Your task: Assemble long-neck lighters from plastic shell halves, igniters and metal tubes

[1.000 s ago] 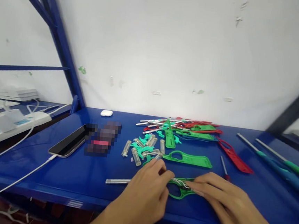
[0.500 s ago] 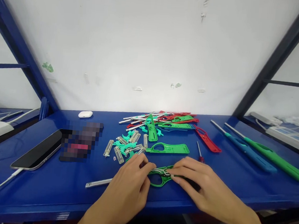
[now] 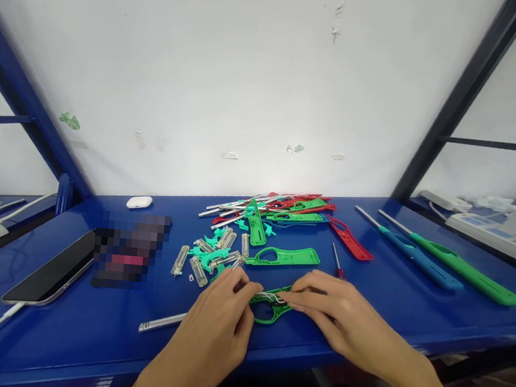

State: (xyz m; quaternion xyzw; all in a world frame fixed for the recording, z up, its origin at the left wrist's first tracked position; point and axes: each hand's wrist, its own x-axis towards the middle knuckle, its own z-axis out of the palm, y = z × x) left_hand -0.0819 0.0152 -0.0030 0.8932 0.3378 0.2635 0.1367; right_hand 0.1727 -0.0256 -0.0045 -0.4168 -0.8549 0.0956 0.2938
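Observation:
Low over the table's front edge, both hands hold a green long-nosed lighter shell [image 3: 265, 322] with its inside facing up and white wires [image 3: 271, 297] showing. My left hand [image 3: 219, 322] is closed round its nozzle end; the metal tube [image 3: 160, 322] sticks out to the left beneath it. My right hand [image 3: 329, 311] pinches the handle end, fingertips at the wires and a dark part by the trigger loop. The fingers hide much of the handle. Just beyond lies a loose green half shell [image 3: 295, 257], with a small red-handled screwdriver [image 3: 339, 271] to its right.
Clear fuel tanks [image 3: 198, 271] and teal triggers [image 3: 214, 256] are heaped left of centre. Metal tubes and red shells [image 3: 302, 203] pile up by the wall. A blue lighter [image 3: 419, 256] and a green lighter [image 3: 472, 269] lie right. A phone [image 3: 50, 269] charges at left.
The camera view has shifted slightly, so the table's things appear a little further left. Both hands keep their hold on the green lighter shell, with hardly any finger movement.

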